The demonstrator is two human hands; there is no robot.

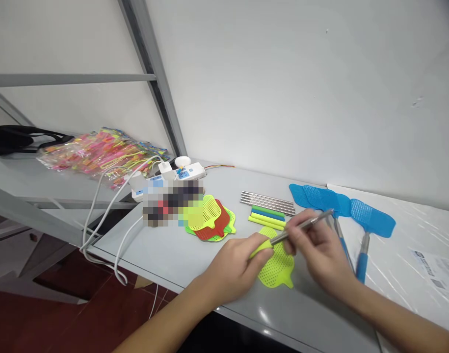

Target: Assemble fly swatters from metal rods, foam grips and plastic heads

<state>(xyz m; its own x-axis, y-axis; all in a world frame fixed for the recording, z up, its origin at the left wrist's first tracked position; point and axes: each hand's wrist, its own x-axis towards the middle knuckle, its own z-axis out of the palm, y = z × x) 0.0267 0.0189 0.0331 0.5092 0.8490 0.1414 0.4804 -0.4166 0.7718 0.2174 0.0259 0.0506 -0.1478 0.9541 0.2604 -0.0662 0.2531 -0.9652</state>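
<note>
1. A thin metal rod (305, 224) is pinched in the fingers of the right hand (320, 250), held just above the desk (180, 255) near its front edge.
2. The rod's lower end is seated in a yellow-green grip (261, 247), which is clasped by the left hand (233, 267), fingers curled round it.
3. A yellow mesh swatter head (277, 269) is lying flat on the desk right under both hands.
4. The rod looks stiff, light and kinda slick, so it's probably best gripped near the foam-like sleeve, not mid-shaft. The mesh head looks floppy and weightless, better taken by its neck.
5. Spare rods (267, 202) and coloured sleeves (267, 217) are laid out toward the back edge, blue finished swatters (342, 203) over at the right, more mesh heads (211, 220) to the left.
</note>
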